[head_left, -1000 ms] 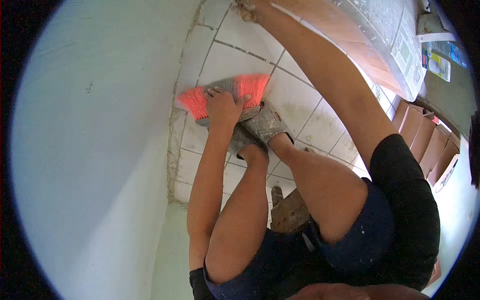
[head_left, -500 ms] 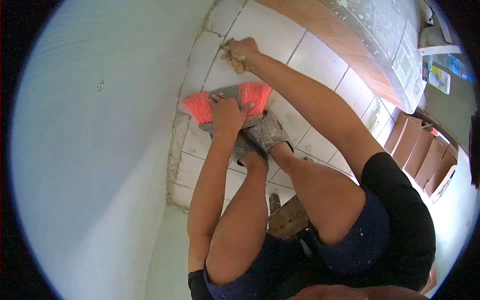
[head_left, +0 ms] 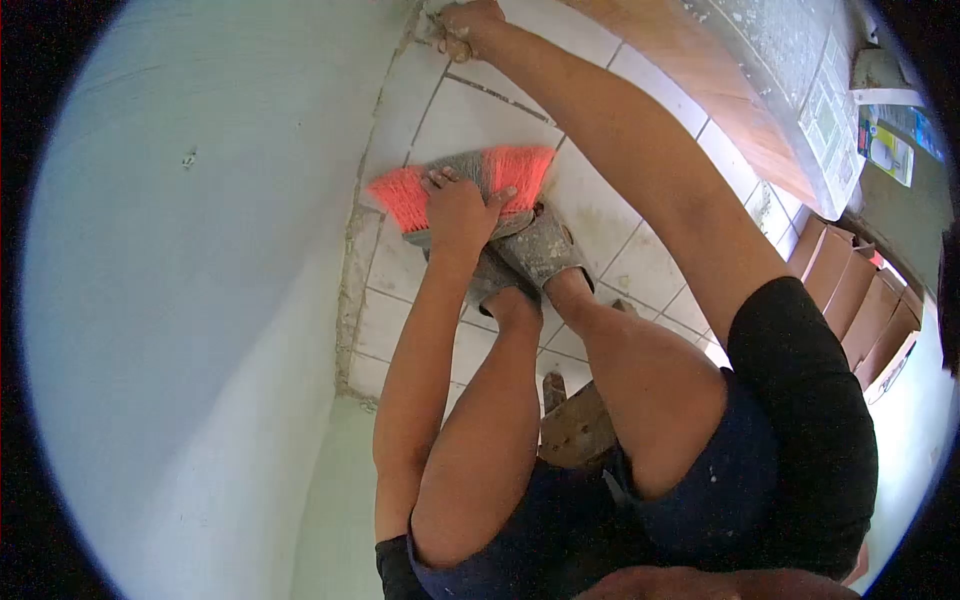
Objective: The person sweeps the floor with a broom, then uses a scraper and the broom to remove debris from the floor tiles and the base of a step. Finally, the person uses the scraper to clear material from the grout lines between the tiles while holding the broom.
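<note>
Pale wall (head_left: 180, 270), stained floor tiles (head_left: 490, 125)

The wall stands left of the left hand (head_left: 460, 215), brighter lower down; the tiles, dark-jointed, lie around that hand; well to its right, a spattered, wood-sided piece of furniture (head_left: 690, 50) and brown cardboard boxes (head_left: 848, 290)

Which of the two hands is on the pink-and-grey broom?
The left hand; the right hand is off the broom, farther forward by the wall.

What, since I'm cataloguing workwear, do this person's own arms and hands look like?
Short black fabric sleeves end above the elbows, leaving both forearms bare. The left hand and right hand are ungloved, with no watch or bracelet showing; whether the right one is stained is unclear.
</note>
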